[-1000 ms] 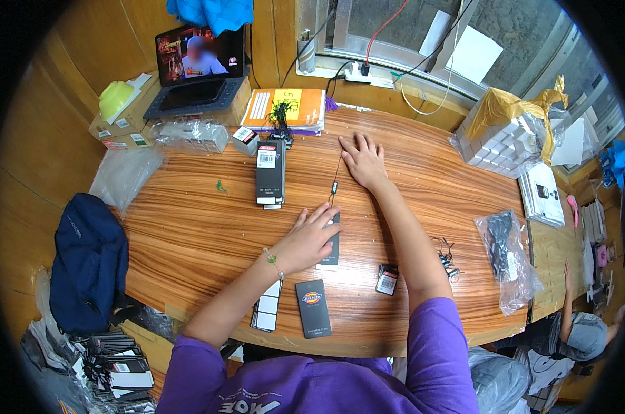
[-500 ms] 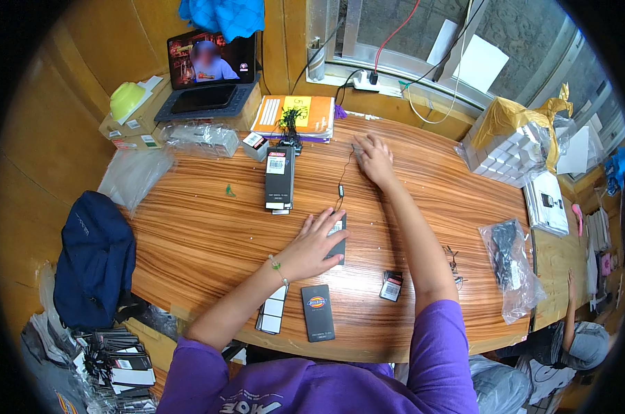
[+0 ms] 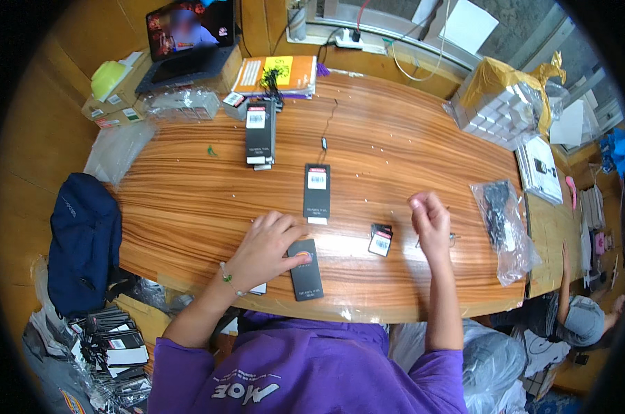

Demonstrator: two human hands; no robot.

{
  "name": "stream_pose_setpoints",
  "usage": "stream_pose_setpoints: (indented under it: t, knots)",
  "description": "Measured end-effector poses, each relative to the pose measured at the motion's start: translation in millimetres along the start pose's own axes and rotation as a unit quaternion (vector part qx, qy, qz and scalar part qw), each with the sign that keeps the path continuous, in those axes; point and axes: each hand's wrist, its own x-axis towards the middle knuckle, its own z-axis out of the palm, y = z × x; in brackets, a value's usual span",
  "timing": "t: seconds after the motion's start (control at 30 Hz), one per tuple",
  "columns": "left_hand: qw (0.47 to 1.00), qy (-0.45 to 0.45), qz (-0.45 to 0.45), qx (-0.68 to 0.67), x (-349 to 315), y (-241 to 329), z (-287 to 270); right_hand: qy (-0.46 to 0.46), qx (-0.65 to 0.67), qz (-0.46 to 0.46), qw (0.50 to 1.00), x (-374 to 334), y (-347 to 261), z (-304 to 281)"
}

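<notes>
Lying near the worktop's (image 3: 188, 207) front edge, long axis front-to-back, dark tag (image 3: 309, 281) meets nearer left hand's (image 3: 265, 248) thumb, fingers loosely spread; right hand (image 3: 431, 224) curled, grip unclear.

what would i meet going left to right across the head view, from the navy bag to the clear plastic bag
Navy bag → left hand → dark tag with a black cord → small tags → right hand → clear plastic bag
</notes>
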Motion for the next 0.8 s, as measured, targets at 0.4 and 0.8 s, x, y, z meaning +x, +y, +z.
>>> stream_pose_setpoints:
  t: [0.4, 0.8]
  knots:
    - [0.999, 0.012, -0.021, 0.024, -9.5, 2.6, 25.1, -0.013, -0.333, -0.101, 0.937, -52.0, 15.3, 13.4]
    - [0.999, 0.040, -0.001, -0.017, -16.7, -8.1, 32.4, -0.138, -0.297, -0.081, 0.941, -70.3, -14.0, 49.8]
